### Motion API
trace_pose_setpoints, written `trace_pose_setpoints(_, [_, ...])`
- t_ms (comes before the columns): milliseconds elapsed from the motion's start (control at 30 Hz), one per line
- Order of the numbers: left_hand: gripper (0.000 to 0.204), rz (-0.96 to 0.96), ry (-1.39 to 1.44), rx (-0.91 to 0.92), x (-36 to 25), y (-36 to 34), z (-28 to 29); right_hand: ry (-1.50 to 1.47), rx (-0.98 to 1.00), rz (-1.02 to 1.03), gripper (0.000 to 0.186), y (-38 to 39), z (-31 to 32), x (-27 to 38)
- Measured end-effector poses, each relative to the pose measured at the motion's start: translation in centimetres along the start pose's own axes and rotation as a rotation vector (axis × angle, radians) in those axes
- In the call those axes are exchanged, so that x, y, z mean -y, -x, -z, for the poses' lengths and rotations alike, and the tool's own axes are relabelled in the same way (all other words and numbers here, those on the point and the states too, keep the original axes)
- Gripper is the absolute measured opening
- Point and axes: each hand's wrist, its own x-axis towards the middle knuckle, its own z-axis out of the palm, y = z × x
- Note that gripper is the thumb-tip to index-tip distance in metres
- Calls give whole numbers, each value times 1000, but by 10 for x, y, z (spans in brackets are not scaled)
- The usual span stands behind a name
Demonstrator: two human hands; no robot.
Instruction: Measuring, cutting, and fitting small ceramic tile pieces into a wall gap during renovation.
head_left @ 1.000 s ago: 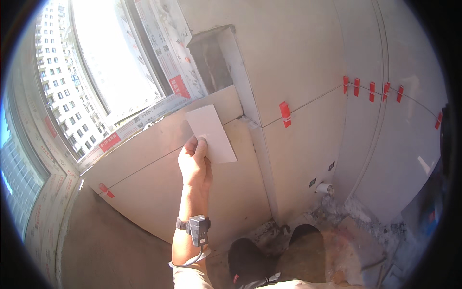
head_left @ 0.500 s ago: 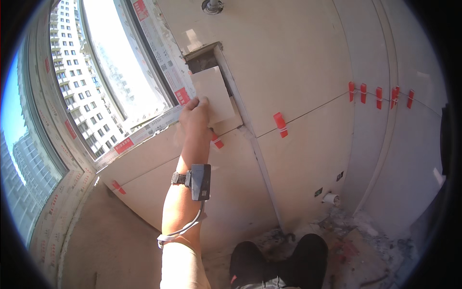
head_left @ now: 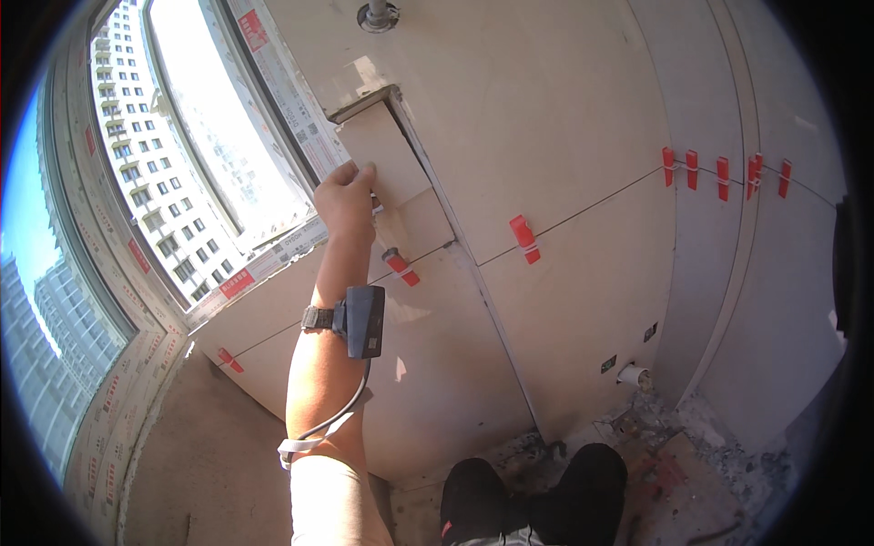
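Observation:
My left hand (head_left: 346, 205) reaches up to the wall beside the window, its fingers closed on the left edge of a small beige tile piece (head_left: 390, 156). That piece sits in the cutout among the larger wall tiles (head_left: 546, 118), just above another small tile piece (head_left: 421, 221). A narrow dark gap shows along its right side. Some of my fingers are hidden behind the hand. Below the hand, a red tile-leveling wedge (head_left: 401, 267) sits at the joint. On my left wrist is a dark box (head_left: 365, 322) on a strap, with a cable. My right hand is out of view.
The window frame (head_left: 305, 136) borders the work at left. More red wedges (head_left: 525, 238) mark the tile joints rightward. A pipe (head_left: 377, 14) protrudes above; a white pipe stub (head_left: 635, 375) sits low. Rubble (head_left: 728, 437) covers the floor by my knees (head_left: 583, 491).
The tile piece has moved up into the cutout, covering the dark opening at its top. My left hand went with it, and the view has shifted slightly.

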Motion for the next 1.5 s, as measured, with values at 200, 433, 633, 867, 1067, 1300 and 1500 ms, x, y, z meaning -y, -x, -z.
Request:
trace_pose_setpoints(200, [37,-45,-110,-75,-2,0,-4,3,-4,14,31,-8,4,3])
trace_pose_setpoints(433, [35,-58,-158,-66,-5,-3,-1,15,-10,34,30,-15,9,5])
trace_pose_setpoints(633, [32,-94,-133,-50,-3,-9,3,25,-9,52,30,-21,12,5])
trace_pose_setpoints(867, [26,-74,-125,42,-8,-12,6,26,-8,69,29,-29,11,7])
trace_pose_setpoints(1067, [20,-65,-112,107,-7,-12,6,29,1,68,29,-30,9,4])
trace_pose_setpoints(1300, [20,-111,-171,63,-9,-13,10,56,6,91,28,-34,17,2])
trace_pose_setpoints(1500, [21,-98,-141,63,-6,-15,12,95,9,102,27,-36,23,0])
